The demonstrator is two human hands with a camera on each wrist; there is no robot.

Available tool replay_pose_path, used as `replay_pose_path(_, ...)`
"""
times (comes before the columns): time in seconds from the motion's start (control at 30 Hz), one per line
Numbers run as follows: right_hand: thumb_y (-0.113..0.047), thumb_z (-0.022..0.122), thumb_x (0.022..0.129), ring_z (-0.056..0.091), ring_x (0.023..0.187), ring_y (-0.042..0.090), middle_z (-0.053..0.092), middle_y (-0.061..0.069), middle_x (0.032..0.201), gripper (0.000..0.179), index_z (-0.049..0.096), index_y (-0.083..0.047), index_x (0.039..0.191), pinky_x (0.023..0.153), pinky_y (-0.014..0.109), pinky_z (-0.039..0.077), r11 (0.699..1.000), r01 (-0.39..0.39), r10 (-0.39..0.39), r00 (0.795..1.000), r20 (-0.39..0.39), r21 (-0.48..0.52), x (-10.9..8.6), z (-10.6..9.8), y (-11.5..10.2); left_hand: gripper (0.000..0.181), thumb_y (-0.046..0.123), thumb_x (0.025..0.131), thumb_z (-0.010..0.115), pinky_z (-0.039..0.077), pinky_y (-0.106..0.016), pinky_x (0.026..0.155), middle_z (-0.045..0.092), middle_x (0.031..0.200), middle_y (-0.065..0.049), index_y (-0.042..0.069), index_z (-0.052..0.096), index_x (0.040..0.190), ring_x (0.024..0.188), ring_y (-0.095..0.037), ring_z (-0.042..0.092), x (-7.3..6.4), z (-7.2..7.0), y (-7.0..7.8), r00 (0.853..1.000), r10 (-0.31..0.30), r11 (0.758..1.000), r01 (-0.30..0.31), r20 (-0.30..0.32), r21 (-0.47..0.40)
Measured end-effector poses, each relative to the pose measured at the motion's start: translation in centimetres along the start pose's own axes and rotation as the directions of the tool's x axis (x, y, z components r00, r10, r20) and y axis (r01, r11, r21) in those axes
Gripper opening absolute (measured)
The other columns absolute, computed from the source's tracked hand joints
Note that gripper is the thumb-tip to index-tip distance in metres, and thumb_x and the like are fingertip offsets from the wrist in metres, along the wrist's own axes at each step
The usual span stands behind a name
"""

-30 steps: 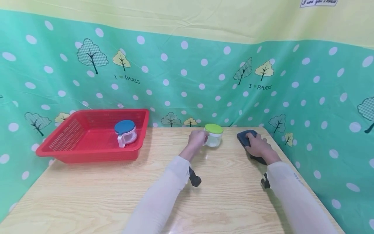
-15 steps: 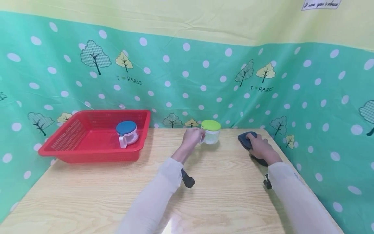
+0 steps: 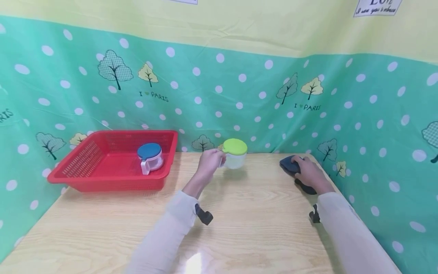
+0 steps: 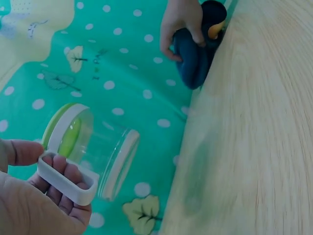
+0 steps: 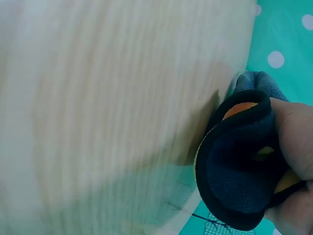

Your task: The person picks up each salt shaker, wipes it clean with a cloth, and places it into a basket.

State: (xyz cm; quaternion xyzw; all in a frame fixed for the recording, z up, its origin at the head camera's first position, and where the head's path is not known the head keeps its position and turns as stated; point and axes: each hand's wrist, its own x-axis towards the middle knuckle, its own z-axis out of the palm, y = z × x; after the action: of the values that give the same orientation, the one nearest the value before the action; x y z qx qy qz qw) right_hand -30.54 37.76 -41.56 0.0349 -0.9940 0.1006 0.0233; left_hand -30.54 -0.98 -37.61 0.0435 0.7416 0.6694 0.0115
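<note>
My left hand [image 3: 207, 164] holds a clear jar [image 3: 235, 161] with a green lid by its white handle [image 4: 66, 181]. The jar hangs a little above the table, its shadow on the wood below. In the left wrist view, fingers pass through the handle loop and the thumb lies near the lid. At the table's right side, my right hand [image 3: 310, 176] grips a folded dark blue cloth [image 3: 288, 165] with black edging. The right wrist view shows the cloth [image 5: 234, 171] curled over, with orange on its other face; part of it is hidden by the fingers.
A red plastic basket [image 3: 109, 180] stands at the back left of the wooden table [image 3: 239, 228]. Inside its right end sits a similar jar with a blue lid [image 3: 149, 151]. A green dotted curtain [image 3: 191, 87] borders the back and right sides.
My left hand has lifted the green-lidded jar off the table and carried it left, towards the basket. My right hand stays on the cloth, nearly still. The head view has tilted slightly upward.
</note>
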Motion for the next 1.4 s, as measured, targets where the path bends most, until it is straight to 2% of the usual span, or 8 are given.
replay_pose_path(0.17,-0.008,0.067,0.094,0.049,0.122,0.057,0.045,0.041,0.133,0.053,0.045,-0.004,0.142,0.097,0.069,0.044,0.999,0.044,-0.043,0.997,-0.058,0.018,0.2,-0.4,0.3,0.015,0.016,0.092,0.061,0.043,-0.046,0.095,0.063,0.087,-0.007,0.003,0.065,0.084,0.092,-0.024,0.056,-0.9,-2.4,0.0,1.000,0.016,1.000,-0.016,0.004,-0.022)
replay_pose_path(0.37,-0.010,0.067,0.094,0.055,0.109,0.056,0.049,0.038,0.124,0.051,0.045,-0.009,0.140,0.084,0.068,0.048,0.994,0.090,-0.083,0.989,-0.120,0.058,0.8,-1.3,-0.2,0.011,0.012,0.091,0.062,0.039,-0.046,0.097,0.060,0.086,-0.007,0.003,0.063,0.085,0.094,-0.025,0.053,-1.2,-4.8,0.0,0.999,0.037,0.998,-0.037,-0.004,-0.043)
replay_pose_path(0.43,-0.011,0.066,0.095,0.053,0.111,0.056,0.048,0.037,0.126,0.051,0.044,-0.010,0.141,0.084,0.068,0.047,0.993,0.093,-0.082,0.988,-0.131,0.076,1.1,-1.5,-0.5,0.011,0.010,0.090,0.061,0.040,-0.045,0.095,0.059,0.086,-0.008,0.001,0.062,0.084,0.097,-0.025,0.052,-1.3,-5.4,0.2,0.999,0.050,0.997,-0.051,-0.019,-0.060)
replay_pose_path(0.57,-0.011,0.065,0.096,0.045,0.123,0.058,0.043,0.037,0.138,0.051,0.044,-0.010,0.143,0.093,0.072,0.042,0.988,0.102,-0.084,0.985,-0.149,0.114,1.7,-2.0,-1.4,0.012,0.007,0.089,0.059,0.041,-0.041,0.090,0.057,0.086,-0.010,-0.002,0.060,0.081,0.102,-0.026,0.050,-1.7,-6.2,1.1,0.996,0.073,0.995,-0.075,-0.043,-0.061)
replay_pose_path(0.67,-0.010,0.065,0.096,0.042,0.129,0.056,0.041,0.036,0.143,0.051,0.044,-0.009,0.143,0.099,0.072,0.039,0.983,0.126,-0.103,0.981,-0.167,0.134,2.1,-2.0,-2.3,0.013,0.007,0.088,0.058,0.042,-0.038,0.086,0.057,0.083,-0.010,-0.002,0.060,0.079,0.096,-0.026,0.051,-1.8,-6.7,1.4,0.996,0.069,0.996,-0.073,-0.060,-0.056)
replay_pose_path(0.87,-0.008,0.066,0.095,0.047,0.124,0.050,0.046,0.032,0.136,0.050,0.047,-0.010,0.141,0.099,0.069,0.041,0.974,0.171,-0.137,0.968,-0.212,0.150,2.6,-1.6,-3.9,0.016,0.008,0.090,0.056,0.043,-0.038,0.086,0.058,0.079,-0.008,-0.002,0.061,0.080,0.087,-0.024,0.053,-1.8,-7.7,1.6,0.997,0.041,0.992,-0.049,-0.071,-0.119)
replay_pose_path(1.13,-0.008,0.068,0.094,0.049,0.120,0.049,0.048,0.030,0.134,0.050,0.049,-0.012,0.139,0.098,0.066,0.042,0.960,0.237,-0.192,0.944,-0.267,0.146,2.6,-1.7,-6.7,0.021,0.008,0.094,0.054,0.044,-0.036,0.084,0.059,0.078,-0.008,-0.004,0.064,0.081,0.081,-0.024,0.054,-1.7,-9.0,2.0,0.993,0.047,0.978,-0.067,-0.106,-0.196)
replay_pose_path(1.4,-0.005,0.071,0.092,0.051,0.123,0.049,0.049,0.029,0.135,0.052,0.050,-0.013,0.139,0.098,0.065,0.044,0.942,0.297,-0.247,0.928,-0.279,0.155,2.1,-1.6,-9.5,0.019,0.011,0.096,0.053,0.044,-0.038,0.089,0.056,0.085,-0.009,-0.003,0.062,0.086,0.087,-0.026,0.053,-1.8,-9.9,2.3,0.994,0.020,0.978,-0.042,-0.109,-0.203)
